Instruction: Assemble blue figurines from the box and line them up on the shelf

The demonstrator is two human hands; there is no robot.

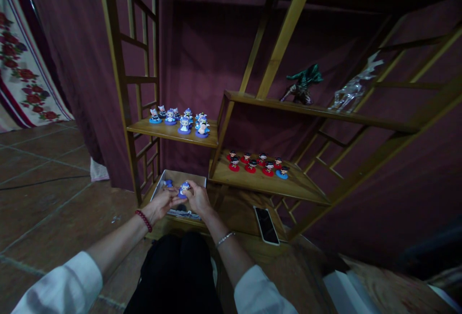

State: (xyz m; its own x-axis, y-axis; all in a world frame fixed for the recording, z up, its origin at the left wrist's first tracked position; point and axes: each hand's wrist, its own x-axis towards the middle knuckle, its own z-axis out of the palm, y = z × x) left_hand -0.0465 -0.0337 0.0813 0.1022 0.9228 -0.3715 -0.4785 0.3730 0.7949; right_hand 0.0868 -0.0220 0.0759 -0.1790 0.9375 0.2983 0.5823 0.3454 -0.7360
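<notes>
A small purple-and-white figurine [184, 189] on a round purple base is held between my two hands, over an open box [195, 178]. My left hand [164, 204], with a red bead bracelet at the wrist, has its fingers under and against the base. From the other side, my right hand [198, 198] grips the figurine with thumb and fingers. Inside the box lies another blue-purple figurine [168, 183], partly hidden. Several similar purple and blue figurines [184, 125] stand on the left shelf [169, 131] above the box.
Several red-based figurines [251, 166] and one blue-based stand on the lower right shelf [231, 178]. Higher up are a dark green statuette [303, 85] and a clear deer-like ornament [352, 90]. A phone [266, 226] lies on the bottom board. Wooden posts [121, 88] divide the shelving.
</notes>
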